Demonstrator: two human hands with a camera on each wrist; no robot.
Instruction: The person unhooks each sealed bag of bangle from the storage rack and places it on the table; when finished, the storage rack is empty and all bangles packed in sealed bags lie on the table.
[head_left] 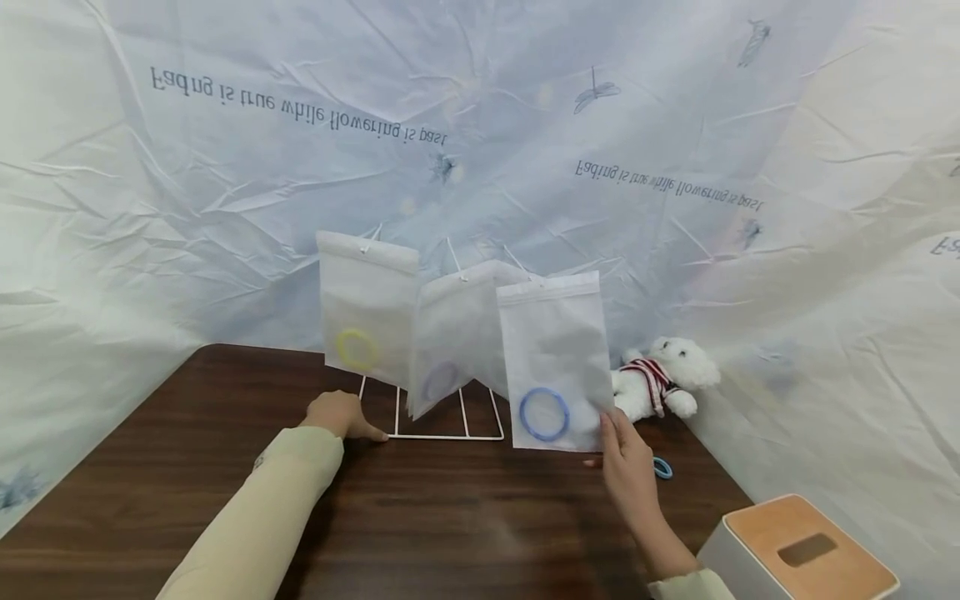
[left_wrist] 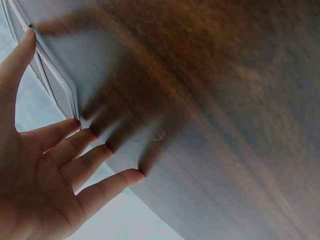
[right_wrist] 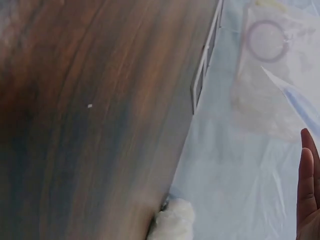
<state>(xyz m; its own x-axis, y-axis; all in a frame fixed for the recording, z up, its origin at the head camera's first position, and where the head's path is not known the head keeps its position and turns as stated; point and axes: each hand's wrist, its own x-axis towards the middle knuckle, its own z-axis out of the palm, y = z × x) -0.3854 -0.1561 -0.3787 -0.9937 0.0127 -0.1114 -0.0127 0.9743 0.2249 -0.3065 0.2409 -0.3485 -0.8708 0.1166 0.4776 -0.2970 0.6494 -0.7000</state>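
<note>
A white bear [head_left: 690, 367] is lying at the far right of the counter [head_left: 465, 533], wearing a striped top [head_left: 655, 387]. A box [head_left: 750, 558] is standing at the near right, showing white sides and a tan lid [head_left: 806, 518] with a slot. Behind, a pale, creased sheet [head_left: 517, 75] is hanging, bearing flipped lettering [head_left: 300, 111] and sketched insects [head_left: 597, 93]. A white speck [right_wrist: 90, 105] is dotting the counter.
</note>
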